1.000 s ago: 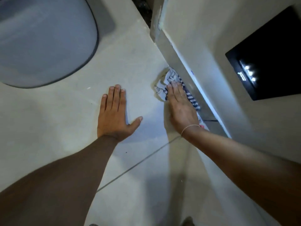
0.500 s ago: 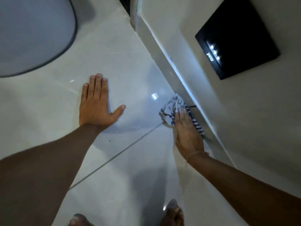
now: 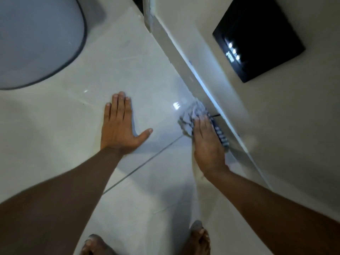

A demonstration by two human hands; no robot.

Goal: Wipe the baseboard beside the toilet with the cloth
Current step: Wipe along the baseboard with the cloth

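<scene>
A crumpled white cloth with dark stripes (image 3: 191, 115) lies at the foot of the grey baseboard (image 3: 176, 57), which runs diagonally along the right wall. My right hand (image 3: 207, 146) presses flat on the cloth, fingers together, holding it against the floor and the baseboard's lower edge. Part of the cloth is hidden under the palm. My left hand (image 3: 119, 126) rests flat on the pale floor tiles with fingers spread and holds nothing. The toilet (image 3: 35, 39) fills the upper left corner.
A black wall panel with small lights (image 3: 257, 37) is set in the right wall above the baseboard. My bare feet (image 3: 198, 238) show at the bottom edge. A grout line (image 3: 145, 162) crosses the glossy floor between my hands.
My right hand has slid the cloth along the baseboard towards me, away from the wall corner. The left hand has stayed planted on the floor. The view has tilted down and shows my feet.
</scene>
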